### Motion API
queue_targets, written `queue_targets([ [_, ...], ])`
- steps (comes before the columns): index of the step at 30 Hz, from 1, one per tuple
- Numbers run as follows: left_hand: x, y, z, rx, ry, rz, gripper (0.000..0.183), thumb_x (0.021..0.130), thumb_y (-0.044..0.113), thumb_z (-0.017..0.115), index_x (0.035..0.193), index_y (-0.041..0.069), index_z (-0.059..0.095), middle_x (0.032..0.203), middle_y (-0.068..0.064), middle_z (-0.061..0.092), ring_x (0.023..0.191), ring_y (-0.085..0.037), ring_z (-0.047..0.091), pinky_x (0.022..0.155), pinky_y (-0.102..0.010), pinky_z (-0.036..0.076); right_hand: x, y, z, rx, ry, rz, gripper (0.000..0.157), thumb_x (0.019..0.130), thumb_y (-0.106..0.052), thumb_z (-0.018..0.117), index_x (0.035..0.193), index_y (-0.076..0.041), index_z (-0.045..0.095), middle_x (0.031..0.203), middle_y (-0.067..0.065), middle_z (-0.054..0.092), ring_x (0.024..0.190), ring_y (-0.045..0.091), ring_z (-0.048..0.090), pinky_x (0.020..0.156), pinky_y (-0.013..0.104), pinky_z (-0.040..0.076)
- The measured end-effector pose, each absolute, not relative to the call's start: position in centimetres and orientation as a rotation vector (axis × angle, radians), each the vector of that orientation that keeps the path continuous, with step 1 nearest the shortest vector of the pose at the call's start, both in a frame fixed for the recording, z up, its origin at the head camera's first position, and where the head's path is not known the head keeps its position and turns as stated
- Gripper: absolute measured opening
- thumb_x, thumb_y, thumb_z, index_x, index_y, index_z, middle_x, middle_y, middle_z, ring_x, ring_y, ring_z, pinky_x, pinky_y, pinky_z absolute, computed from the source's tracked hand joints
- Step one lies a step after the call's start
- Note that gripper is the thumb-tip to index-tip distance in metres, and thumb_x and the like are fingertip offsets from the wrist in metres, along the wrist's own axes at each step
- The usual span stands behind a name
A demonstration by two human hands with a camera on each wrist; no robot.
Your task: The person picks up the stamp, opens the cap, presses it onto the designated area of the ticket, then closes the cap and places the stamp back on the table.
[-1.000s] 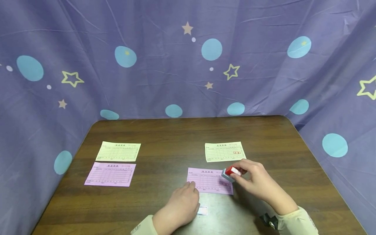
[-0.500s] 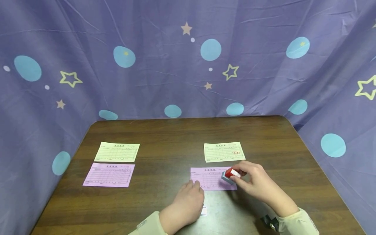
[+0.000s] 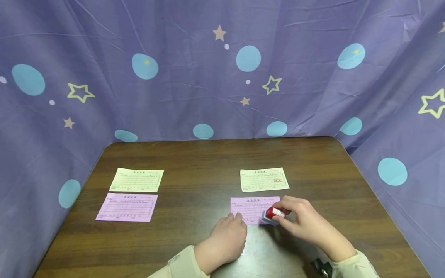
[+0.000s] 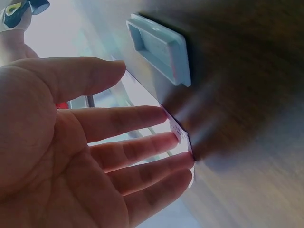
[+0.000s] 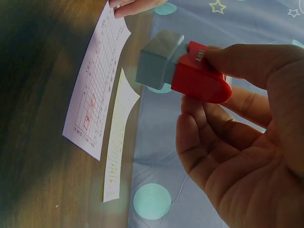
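Between thumb and fingers, my right hand (image 3: 306,224) holds a stamp with a red handle and blue-grey base (image 3: 275,213), above the right part of a purple form slip (image 3: 247,208). In the right wrist view a red rectangular mark (image 5: 89,114) shows on this slip. My left hand (image 3: 226,240) lies with its straight fingers on the slip's near left edge. Beside that hand, a blue-grey stamp cap (image 4: 161,50) rests hollow side showing in the left wrist view; in the head view the hand hides most of it.
A pale green slip (image 3: 262,180) with a red mark lies just beyond the purple one. At the left of the wooden table (image 3: 194,166) lie another green slip (image 3: 137,180) and another purple slip (image 3: 126,207). A purple star-patterned curtain (image 3: 174,58) surrounds the back and sides.
The near purple slip has shifted right and slightly away, with my left hand moving right along with it. My right hand still holds the stamp, now slightly lower in the view.
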State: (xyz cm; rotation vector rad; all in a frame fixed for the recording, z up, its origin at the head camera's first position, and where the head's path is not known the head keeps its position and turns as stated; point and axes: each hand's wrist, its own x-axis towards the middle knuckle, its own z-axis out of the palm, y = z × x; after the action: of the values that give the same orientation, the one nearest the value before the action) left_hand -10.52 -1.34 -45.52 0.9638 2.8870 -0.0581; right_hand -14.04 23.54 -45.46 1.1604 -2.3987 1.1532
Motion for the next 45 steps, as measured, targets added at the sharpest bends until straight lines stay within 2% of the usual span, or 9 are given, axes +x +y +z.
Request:
queue_targets([
  [6,-10.7,-0.9,-45.5,0.961,2.852,-0.039,0.025,0.087,0.031,0.076,0.089,0.008,0.069,0.085,-0.004,0.052,0.077,-0.019,0.053,0.058,-0.032,0.048,-13.6,23.8,-45.8,1.196,-2.395,1.127,0.030,0.077,0.003,0.083,0.098,-0.014,0.071,0.087,-0.013,0.061,0.074,0.004,0.057,0.064,0.018,0.049],
  [19,-11.5,0.1,-45.2,0.963,2.822,-0.007,0.019,0.088,0.028,0.075,0.088,0.009,0.070,0.086,-0.002,0.055,0.078,-0.019,0.055,0.063,-0.034,0.049,-13.1,23.9,-45.9,1.244,-2.389,1.117,0.031,0.077,0.003,0.083,0.097,-0.018,0.071,0.085,-0.014,0.060,0.073,0.004,0.056,0.063,0.018,0.047],
  [37,-12.1,1.4,-45.4,0.947,2.746,-0.010,0.030,0.091,0.031,0.073,0.107,0.005,0.071,0.093,-0.004,0.057,0.084,-0.018,0.055,0.069,-0.034,0.050,-12.8,24.3,-45.5,1.236,-2.428,1.091,0.028,0.077,0.000,0.084,0.095,-0.018,0.071,0.085,-0.015,0.059,0.074,0.002,0.055,0.064,0.016,0.047],
  [45,-12.1,1.7,-45.4,0.962,2.750,-0.020,0.033,0.092,0.031,0.073,0.111,0.004,0.071,0.095,-0.005,0.057,0.086,-0.018,0.056,0.069,-0.034,0.050,-12.6,24.6,-45.4,1.218,-2.439,1.097,0.029,0.077,0.001,0.084,0.095,-0.019,0.071,0.083,-0.015,0.058,0.072,0.002,0.055,0.064,0.014,0.046],
])
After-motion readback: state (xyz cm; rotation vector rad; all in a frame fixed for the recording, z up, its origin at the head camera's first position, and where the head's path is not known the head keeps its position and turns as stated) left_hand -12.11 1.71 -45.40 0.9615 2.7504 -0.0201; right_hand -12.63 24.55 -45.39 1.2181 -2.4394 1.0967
